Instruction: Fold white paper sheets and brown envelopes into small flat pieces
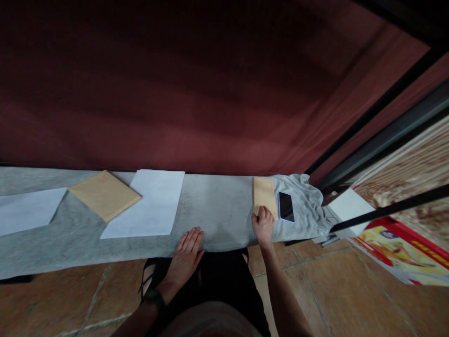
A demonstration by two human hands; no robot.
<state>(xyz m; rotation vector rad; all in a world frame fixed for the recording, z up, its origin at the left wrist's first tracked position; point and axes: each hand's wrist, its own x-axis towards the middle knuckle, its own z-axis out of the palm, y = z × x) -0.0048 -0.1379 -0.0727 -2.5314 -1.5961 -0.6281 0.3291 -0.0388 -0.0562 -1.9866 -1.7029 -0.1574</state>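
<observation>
My left hand (187, 252) lies flat at the near edge of the grey cloth (217, 201), its fingers stretched out and holding nothing. Further right, my right hand (263, 225) has its fingers curled on the near end of a tan envelope (264, 191); whether more envelopes lie beneath it I cannot tell. Just right of that envelope is a phone (286, 207) with a dark screen and a pale purple edge. On the left, another tan envelope (105, 194) rests at an angle, one corner overlapping white paper sheets (150, 206).
More white paper (28, 210) lies at the far left. A dark red panel (210, 117) rises behind the cloth-covered surface. Black metal bars (372, 215) stand at the right, with a red and yellow printed box (407, 252) beyond. Below are brown floor tiles (326, 281).
</observation>
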